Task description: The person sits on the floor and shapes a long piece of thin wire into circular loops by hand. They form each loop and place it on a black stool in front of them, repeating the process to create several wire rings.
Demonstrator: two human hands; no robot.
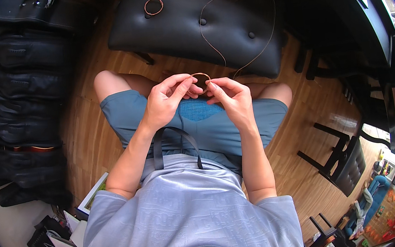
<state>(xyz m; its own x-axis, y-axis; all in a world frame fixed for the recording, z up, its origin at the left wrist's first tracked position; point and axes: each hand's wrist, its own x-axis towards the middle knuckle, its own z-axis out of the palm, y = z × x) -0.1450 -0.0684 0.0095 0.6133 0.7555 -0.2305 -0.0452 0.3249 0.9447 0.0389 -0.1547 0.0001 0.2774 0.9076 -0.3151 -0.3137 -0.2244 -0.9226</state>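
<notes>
Between my hands is a small ring of thin copper-coloured wire (200, 73), held up over my lap. My left hand (167, 99) pinches its left side between thumb and fingers. On the opposite side, the thumb and fingertips of my right hand (232, 102) close on the ring. A long loose strand of similar wire (212, 45) curves over the black padded bench and hangs off its near edge toward my hands; whether it joins the ring I cannot tell. Another coiled ring (162, 4) lies on the bench's far left part.
Just beyond my knees stands the buttoned black bench (171, 33). Black leather seating (19, 81) lines the left side. A dark chair (349, 174) is on the wooden floor (291, 166) at the right. Papers and mixed items (67, 245) crowd the lower left.
</notes>
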